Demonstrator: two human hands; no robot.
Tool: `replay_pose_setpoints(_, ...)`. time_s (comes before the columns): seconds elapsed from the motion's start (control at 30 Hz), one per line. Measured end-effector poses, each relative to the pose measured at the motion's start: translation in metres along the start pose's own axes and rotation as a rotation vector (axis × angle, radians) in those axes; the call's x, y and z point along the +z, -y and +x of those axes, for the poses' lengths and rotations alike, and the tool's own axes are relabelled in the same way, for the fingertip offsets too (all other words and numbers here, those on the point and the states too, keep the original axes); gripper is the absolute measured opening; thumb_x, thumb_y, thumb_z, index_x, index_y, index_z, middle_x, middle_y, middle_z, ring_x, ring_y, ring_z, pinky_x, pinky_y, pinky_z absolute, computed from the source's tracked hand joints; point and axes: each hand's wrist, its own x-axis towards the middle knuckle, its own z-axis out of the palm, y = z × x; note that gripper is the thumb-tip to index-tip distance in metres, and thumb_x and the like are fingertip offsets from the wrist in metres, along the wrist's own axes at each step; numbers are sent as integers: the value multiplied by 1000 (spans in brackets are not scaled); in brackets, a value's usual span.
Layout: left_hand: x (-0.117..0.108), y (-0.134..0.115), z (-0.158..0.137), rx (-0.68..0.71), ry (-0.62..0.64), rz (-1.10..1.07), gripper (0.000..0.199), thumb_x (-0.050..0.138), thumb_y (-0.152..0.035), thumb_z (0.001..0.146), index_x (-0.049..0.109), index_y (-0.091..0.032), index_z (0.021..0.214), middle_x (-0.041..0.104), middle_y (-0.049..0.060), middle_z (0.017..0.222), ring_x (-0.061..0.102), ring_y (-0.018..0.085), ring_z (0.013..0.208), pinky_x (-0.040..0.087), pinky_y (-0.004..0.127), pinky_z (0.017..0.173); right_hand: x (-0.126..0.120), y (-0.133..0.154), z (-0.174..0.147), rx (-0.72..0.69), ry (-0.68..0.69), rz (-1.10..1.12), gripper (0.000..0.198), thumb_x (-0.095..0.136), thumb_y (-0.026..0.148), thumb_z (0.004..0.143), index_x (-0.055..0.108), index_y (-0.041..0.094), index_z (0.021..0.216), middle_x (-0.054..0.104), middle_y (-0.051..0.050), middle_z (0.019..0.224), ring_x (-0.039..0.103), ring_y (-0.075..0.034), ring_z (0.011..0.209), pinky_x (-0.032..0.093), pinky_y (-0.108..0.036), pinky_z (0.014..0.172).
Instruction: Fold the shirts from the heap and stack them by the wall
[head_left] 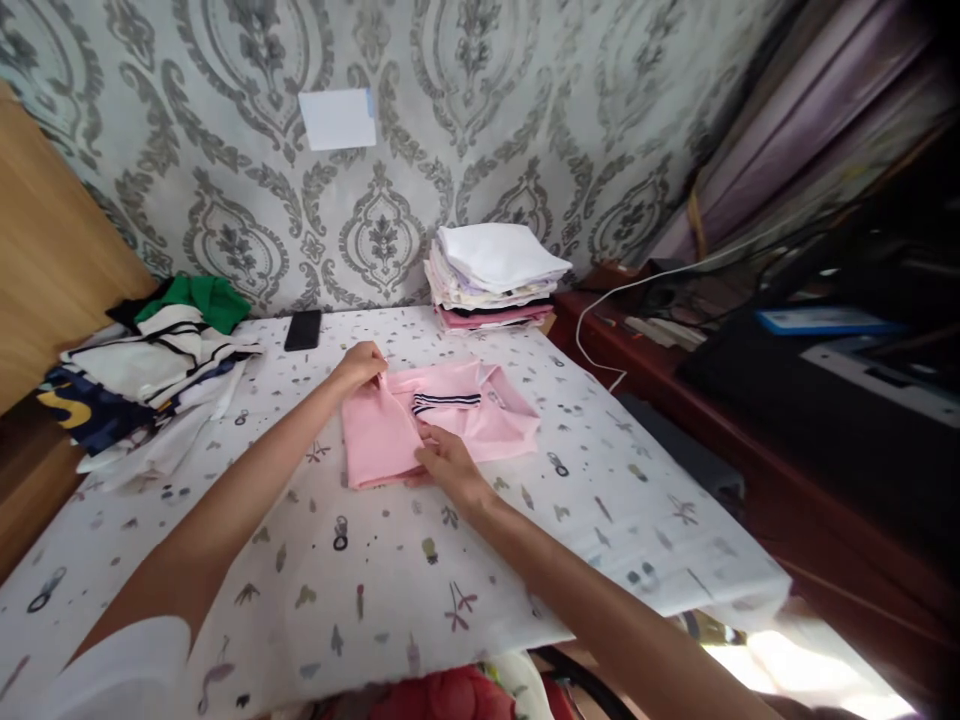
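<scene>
A pink shirt (379, 440) lies partly folded on the patterned tablecloth in front of me. Its dark-and-white striped trim (446, 401) shows on top, and the left part is doubled over toward the middle. My left hand (363, 364) pinches the fabric at the far left edge of the shirt. Closer to me, my right hand (450, 464) has its thumb and fingers closed on the edge of the folded layer, just below the striped trim.
A neat stack of folded clothes (495, 275) stands against the wall. To the left lie a loose pile of garments (142, 370) and a black phone (303, 330). A white cable (592, 310) runs along the dark red desk (757, 480) on the right.
</scene>
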Motion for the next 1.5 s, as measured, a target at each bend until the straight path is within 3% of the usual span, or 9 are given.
replay_pose_setpoints(0.17,29,4,7,-14,49,3,14,63,-5,69,55,-17,69,51,-5,43,56,14,40,49,24,49,-12,2,-7,66,-6,60,16,57,15,73,52,21,88,67,4,65,72,-17,59,56,-25,54)
replay_pose_setpoints(0.4,23,8,-3,58,126,-123,10,58,-25,89,51,-19,85,66,1,66,68,16,59,58,31,65,-20,5,-14,83,-20,-168,25,50,16,85,54,17,110,66,2,60,67,-16,52,54,-26,52)
replay_pose_setpoints(0.5,16,18,-13,293,99,-74,9,53,-27,90,56,-19,89,71,5,82,71,18,78,57,34,78,-23,9,-19,-140,-139,-627,38,49,19,89,53,14,126,67,0,66,65,-18,56,55,-31,59)
replay_pose_setpoints(0.63,19,37,-29,668,97,264,30,42,-35,94,67,-19,103,73,9,112,66,24,108,49,38,100,-16,2,-17,-656,-162,-1110,40,45,19,94,58,12,131,71,-17,113,65,-27,108,52,-44,95)
replay_pose_setpoints(0.8,41,48,-36,626,145,691,54,31,-38,100,45,-14,146,35,15,161,29,25,150,21,48,122,-7,-34,-2,-789,92,-1356,57,52,36,97,46,6,146,45,-24,152,35,-31,146,33,-52,118)
replay_pose_setpoints(0.97,29,47,-30,619,173,568,56,34,-38,99,41,-14,149,39,15,159,34,24,148,24,44,122,-8,-39,-7,-749,147,-1366,61,57,37,96,46,2,145,42,-26,153,30,-33,149,27,-54,122)
replay_pose_setpoints(1.17,-10,61,-75,564,-102,360,52,35,-38,99,45,-15,145,49,14,152,43,24,142,31,42,119,-9,-9,-11,-744,115,-1000,46,44,32,101,53,13,142,47,-18,152,38,-27,146,33,-51,119)
replay_pose_setpoints(1.33,11,84,-151,700,-6,637,55,46,-40,96,45,-18,146,46,15,154,38,28,145,26,49,121,-7,0,9,-623,45,-839,42,40,29,101,59,18,137,55,-15,146,46,-27,140,35,-52,117)
replay_pose_setpoints(1.5,23,96,-170,721,-139,688,45,50,-29,91,53,-16,134,61,18,137,55,31,129,44,48,108,-1,-6,4,-698,207,-958,43,48,29,98,54,13,138,54,-20,144,44,-29,141,38,-50,115)
